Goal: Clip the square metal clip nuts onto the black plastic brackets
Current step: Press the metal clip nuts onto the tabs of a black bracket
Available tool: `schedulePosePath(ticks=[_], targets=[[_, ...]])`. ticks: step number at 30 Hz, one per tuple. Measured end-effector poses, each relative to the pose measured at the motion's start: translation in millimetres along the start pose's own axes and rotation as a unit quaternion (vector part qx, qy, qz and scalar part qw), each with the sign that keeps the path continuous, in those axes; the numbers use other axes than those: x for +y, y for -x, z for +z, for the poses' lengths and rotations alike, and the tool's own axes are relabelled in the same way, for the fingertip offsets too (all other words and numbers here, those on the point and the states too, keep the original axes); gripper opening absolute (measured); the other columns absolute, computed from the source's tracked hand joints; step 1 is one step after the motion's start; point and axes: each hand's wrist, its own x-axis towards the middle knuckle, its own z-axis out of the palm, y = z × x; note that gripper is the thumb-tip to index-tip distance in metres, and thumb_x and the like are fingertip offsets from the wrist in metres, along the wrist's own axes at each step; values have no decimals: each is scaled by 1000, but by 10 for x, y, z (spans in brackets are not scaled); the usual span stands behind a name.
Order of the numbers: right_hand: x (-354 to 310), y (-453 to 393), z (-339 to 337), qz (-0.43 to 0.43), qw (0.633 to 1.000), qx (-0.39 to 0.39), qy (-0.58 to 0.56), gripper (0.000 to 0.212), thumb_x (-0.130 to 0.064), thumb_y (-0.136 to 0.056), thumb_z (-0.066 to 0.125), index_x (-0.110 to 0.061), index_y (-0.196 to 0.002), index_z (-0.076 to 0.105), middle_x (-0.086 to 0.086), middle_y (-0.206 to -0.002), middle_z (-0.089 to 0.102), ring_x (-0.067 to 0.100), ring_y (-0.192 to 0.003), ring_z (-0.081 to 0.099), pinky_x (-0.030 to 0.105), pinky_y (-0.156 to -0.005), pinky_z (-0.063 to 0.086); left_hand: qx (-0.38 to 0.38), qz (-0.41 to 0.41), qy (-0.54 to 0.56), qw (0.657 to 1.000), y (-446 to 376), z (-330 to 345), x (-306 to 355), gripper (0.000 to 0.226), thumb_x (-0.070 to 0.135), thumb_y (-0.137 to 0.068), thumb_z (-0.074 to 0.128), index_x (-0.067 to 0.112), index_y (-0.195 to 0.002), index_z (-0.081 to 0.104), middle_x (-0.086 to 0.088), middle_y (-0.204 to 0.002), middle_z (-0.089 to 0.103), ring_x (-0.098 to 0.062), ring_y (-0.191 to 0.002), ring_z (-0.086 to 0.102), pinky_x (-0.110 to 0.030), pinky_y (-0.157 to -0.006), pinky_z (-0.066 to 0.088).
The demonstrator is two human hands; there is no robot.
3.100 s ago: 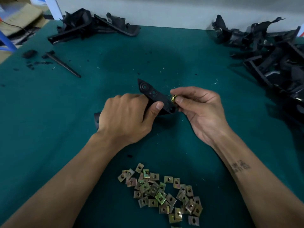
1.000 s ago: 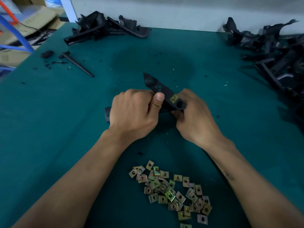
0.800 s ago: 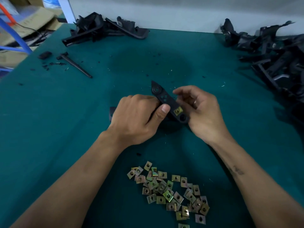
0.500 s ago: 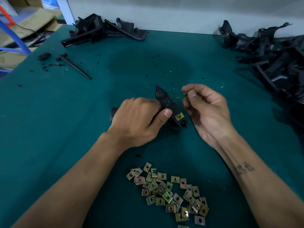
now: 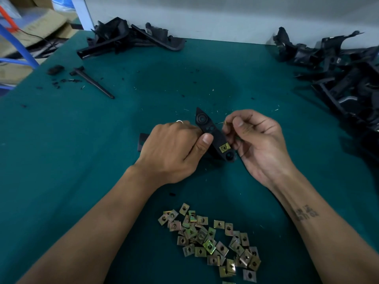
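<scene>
Meanwhile, left hand [image 5: 172,148] gripping black bracket [image 5: 213,136], one clip nut [image 5: 224,148] fitted; right hand [image 5: 258,140] pinching second clip nut [image 5: 227,123] beside it.

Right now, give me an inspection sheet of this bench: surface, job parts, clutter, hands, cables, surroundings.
Surface: teal cloth-covered table, speckled with dark crumbs and pale slivers.
Job's things: black plastic bracket carries one square brass-coloured metal clip nut near its lower end; loose pile of clip nuts at the near edge.
Clutter: black bracket heap far left, larger black heap right, thin black spike-shaped piece, small dark lump.
Hands: left hand grips the bracket; right hand pinches something small, too tiny to identify.
Cables: thin dark wire off the table, far left.
Surroundings: pale wall, cardboard, blue tubing.
</scene>
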Motion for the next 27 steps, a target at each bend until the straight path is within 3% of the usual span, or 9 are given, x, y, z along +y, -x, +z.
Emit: schedulePosePath(ticks=[4, 9, 12, 15, 20, 23, 27], targets=[[16, -13, 36, -25, 999, 23, 18, 24, -1, -89, 65, -7, -112, 63, 7, -78, 72, 14, -68, 65, 20, -61, 49, 8, 2, -30, 1000, -3, 9, -5, 46, 43, -103, 24, 22, -64, 33, 1, -62, 47, -26, -59, 45, -33, -48, 27], [84, 27, 112, -92, 990, 59, 83, 18, -5, -82, 77, -22, -87, 77, 1, -82, 76, 14, -80, 69, 26, -78, 56, 5, -8, -40, 999, -15, 21, 3, 49, 50, -103, 22, 23, -64, 34, 3, -62, 48, -28, -64, 54, -33, -49, 31], [136, 45, 162, -123, 984, 76, 103, 20, -8, -84, 74, -26, -87, 79, -2, -87, 76, 16, -86, 68, 31, -84, 54, 5, -7, -35, 999, -22, 27, -2, 50, 51, -103, 21, 21, -65, 36, 0, -63, 53, -28, -67, 55, -35, -49, 34], [129, 53, 190, -128, 985, 78, 85, 23, -6, -90, 66, -25, -93, 79, -3, -88, 75, 12, -88, 69, 26, -85, 53, 11, -4, -33, 999, -24, 34, -5, 48, 49, -103, 22, 21, -66, 34, -1, -63, 52, -29, -67, 55, -35, -49, 35], [95, 69, 174, -154, 972, 69, 162, 23, -2, -96, 63, -19, -111, 71, -4, -88, 76, 10, -87, 71, 23, -84, 53, 19, 4, -40, 999, -21, 45, -7, 45, 47, -103, 25, 22, -67, 35, -1, -65, 54, -30, -68, 56, -34, -49, 34], [52, 54, 167, -156, 974, 73, 145, 18, -2, -93, 68, -15, -105, 63, 0, -85, 78, 19, -87, 75, 24, -79, 55, 15, 4, -39, 999, -24, 51, -7, 45, 48, -103, 24, 22, -68, 34, -1, -66, 56, -31, -70, 57, -34, -49, 35], [20, 57, 173, -172, 971, 79, 144, 15, -1, -89, 74, -14, -95, 70, 3, -83, 77, 23, -82, 75, 26, -77, 57, 8, -1, -41, 999, -31, 41, 1, 46, 48, -103, 23, 21, -68, 36, -2, -67, 57, -31, -72, 57, -37, -50, 38]])
